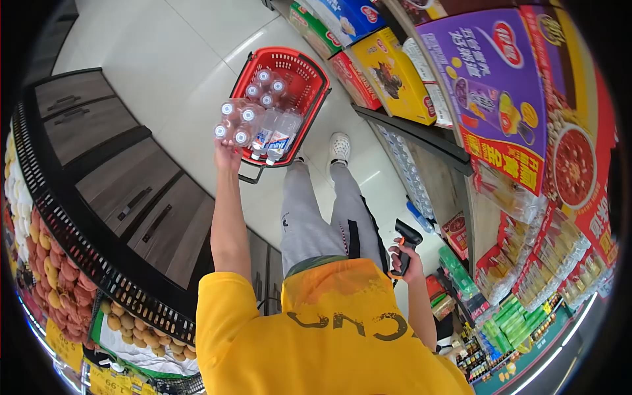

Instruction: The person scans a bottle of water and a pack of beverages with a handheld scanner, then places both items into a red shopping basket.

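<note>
My left hand [228,153] is closed on the near end of a clear-wrapped pack of bottles [236,118] with white caps, at the left side of a red shopping basket [308,74]. Inside the basket, another group of white-capped bottles [266,87] stands farther back. Two clear bottles with blue and white labels [279,141] lie beside the held pack, caps towards me. My right hand [409,261] is wrapped round the grip of a black handheld barcode scanner [407,234] with an orange trigger, out beside my right leg.
Dark wooden drawers [141,201] and a black-edged fruit display [125,296] line the left. On the right are shelves with boxed goods, including a yellow box [395,72] and a large purple box [487,79]. The basket rests on pale floor tiles [178,39] ahead of my shoes.
</note>
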`<action>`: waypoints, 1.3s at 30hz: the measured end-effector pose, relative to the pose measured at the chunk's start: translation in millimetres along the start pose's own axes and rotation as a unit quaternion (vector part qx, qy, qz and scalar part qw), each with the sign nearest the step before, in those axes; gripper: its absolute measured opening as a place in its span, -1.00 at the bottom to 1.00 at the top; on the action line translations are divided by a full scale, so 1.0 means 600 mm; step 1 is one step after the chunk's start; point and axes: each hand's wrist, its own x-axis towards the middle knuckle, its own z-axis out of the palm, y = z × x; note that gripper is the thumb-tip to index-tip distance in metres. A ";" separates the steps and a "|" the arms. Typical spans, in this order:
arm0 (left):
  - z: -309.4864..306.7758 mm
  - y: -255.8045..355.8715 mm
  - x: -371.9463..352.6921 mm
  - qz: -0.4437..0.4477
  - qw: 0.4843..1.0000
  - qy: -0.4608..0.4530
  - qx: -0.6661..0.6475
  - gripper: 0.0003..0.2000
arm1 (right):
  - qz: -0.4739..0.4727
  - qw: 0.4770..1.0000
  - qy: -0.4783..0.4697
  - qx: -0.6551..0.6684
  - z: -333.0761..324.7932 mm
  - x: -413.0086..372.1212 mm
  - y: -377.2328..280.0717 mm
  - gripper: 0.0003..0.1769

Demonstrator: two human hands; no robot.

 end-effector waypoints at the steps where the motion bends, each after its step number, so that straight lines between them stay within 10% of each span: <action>1: 0.001 -0.004 -0.001 -0.008 0.999 0.034 0.006 -0.61 | 0.005 1.000 0.011 -0.007 0.004 -0.001 0.004 -0.65; 15: -0.080 -0.006 0.064 -0.010 0.994 0.027 0.106 -0.51 | 0.002 0.998 0.021 -0.052 0.039 0.027 0.003 -0.67; 20: -0.084 -0.001 0.072 -0.035 0.979 0.063 0.190 -0.12 | 0.002 0.999 0.026 -0.043 0.033 0.033 0.013 -0.68; 39: -0.085 0.084 0.023 0.009 0.965 0.065 0.253 -0.15 | -0.045 0.995 0.062 -0.064 0.028 0.043 0.039 -0.69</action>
